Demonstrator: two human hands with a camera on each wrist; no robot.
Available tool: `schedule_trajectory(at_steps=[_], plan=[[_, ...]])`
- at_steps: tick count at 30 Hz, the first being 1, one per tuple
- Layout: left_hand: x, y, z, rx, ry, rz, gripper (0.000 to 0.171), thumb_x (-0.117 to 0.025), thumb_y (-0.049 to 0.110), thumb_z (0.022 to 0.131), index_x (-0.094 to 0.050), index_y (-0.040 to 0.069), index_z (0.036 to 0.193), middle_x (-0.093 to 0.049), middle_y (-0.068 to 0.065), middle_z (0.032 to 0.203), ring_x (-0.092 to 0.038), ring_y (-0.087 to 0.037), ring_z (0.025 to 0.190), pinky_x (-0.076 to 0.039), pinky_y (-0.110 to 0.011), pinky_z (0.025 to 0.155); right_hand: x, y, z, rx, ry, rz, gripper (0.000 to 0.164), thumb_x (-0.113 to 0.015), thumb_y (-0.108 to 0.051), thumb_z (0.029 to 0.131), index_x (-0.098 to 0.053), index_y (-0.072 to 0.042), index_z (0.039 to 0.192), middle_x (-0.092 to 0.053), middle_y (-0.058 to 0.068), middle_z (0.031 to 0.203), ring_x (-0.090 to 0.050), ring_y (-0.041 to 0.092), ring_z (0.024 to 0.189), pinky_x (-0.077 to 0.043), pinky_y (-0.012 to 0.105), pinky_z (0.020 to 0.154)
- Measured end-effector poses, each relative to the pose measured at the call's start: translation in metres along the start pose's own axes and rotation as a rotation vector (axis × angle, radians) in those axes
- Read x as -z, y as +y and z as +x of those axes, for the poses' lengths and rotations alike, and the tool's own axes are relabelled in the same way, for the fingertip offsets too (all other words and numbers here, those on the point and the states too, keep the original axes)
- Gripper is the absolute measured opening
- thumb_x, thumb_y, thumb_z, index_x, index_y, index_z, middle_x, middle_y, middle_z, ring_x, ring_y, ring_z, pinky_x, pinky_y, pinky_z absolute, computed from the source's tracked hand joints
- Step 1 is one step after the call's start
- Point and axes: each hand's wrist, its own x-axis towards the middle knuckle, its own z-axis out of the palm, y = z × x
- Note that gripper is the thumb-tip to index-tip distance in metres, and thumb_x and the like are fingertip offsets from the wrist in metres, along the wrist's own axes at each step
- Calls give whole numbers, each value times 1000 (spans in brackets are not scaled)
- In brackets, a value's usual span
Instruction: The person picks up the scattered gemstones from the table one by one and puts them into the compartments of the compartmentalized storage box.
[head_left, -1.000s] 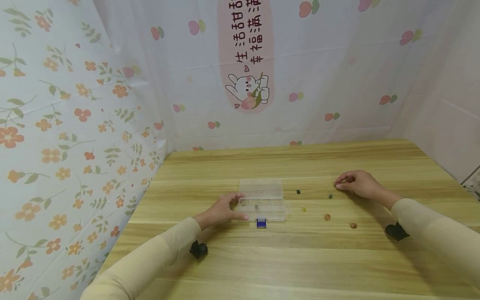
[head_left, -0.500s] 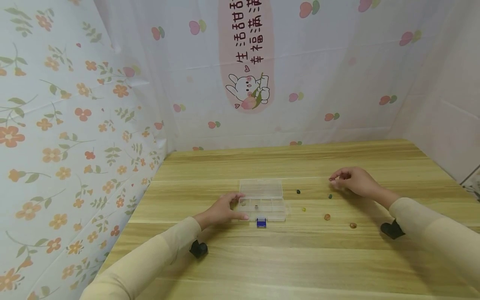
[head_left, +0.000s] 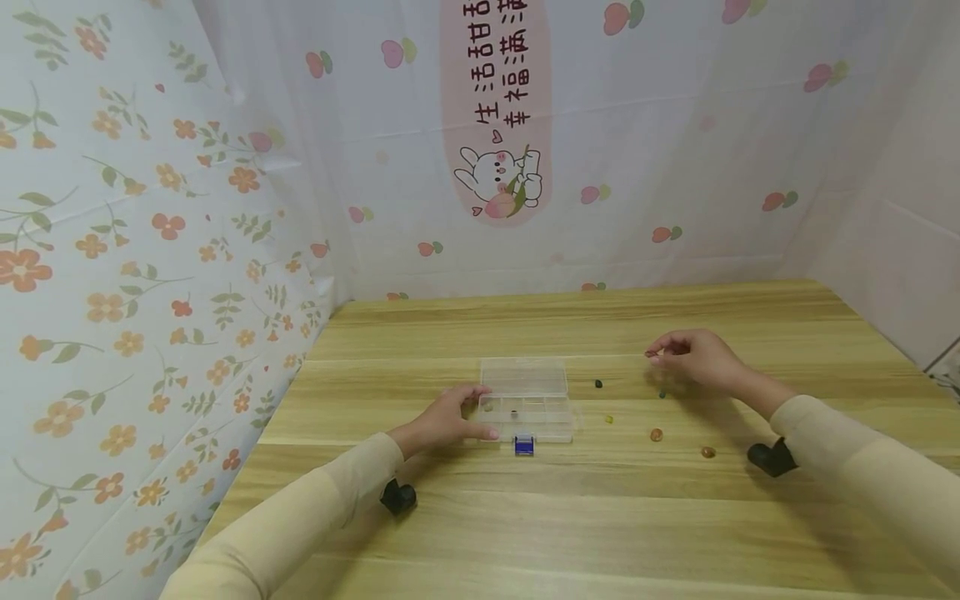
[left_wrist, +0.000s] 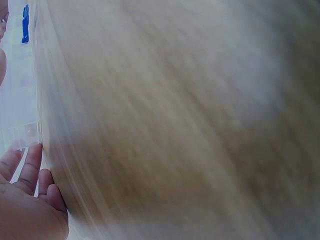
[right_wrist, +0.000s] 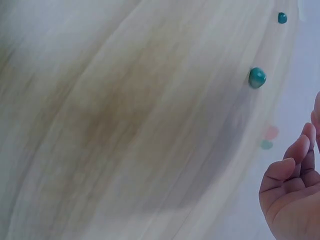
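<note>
A clear plastic compartment box [head_left: 551, 431] with a blue latch [head_left: 524, 447] lies on the table, its lid [head_left: 523, 377] laid back. My left hand [head_left: 444, 421] holds its left end, thumb at the front edge and fingers toward the back. Two small pieces show inside the compartments. My right hand [head_left: 701, 357], raised over the table, pinches a small reddish-brown stone [head_left: 651, 354] between thumb and forefinger. Below it lies a green stone [head_left: 662, 395]; in the right wrist view a teal stone [right_wrist: 257, 78] lies apart from the fingers, and the pinched stone is out of sight.
Loose on the wooden table [head_left: 525, 533] lie a dark stone [head_left: 598, 384], a yellow stone [head_left: 609, 419] and two brown stones, one nearer the box [head_left: 656, 435], the other farther right [head_left: 708, 452]. Printed cloths stand behind and at the left.
My right hand has moved left and away from me, lifting slightly, with the reddish-brown stone in its pinch. The left hand and the box stay where they were.
</note>
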Motion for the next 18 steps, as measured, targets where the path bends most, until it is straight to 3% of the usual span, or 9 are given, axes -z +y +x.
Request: schedule_trajectory(at_steps=[18], plan=[[1, 3, -1, -4, -2, 3, 74, -83, 34, 78, -49, 11, 140, -48, -12, 138, -41, -31, 131, -33, -48, 107, -19, -32, 3, 88, -29, 42, 22, -71, -21, 91, -72, -3, 103, -65, 4, 88, -52, 20, 77, -45, 27, 64]])
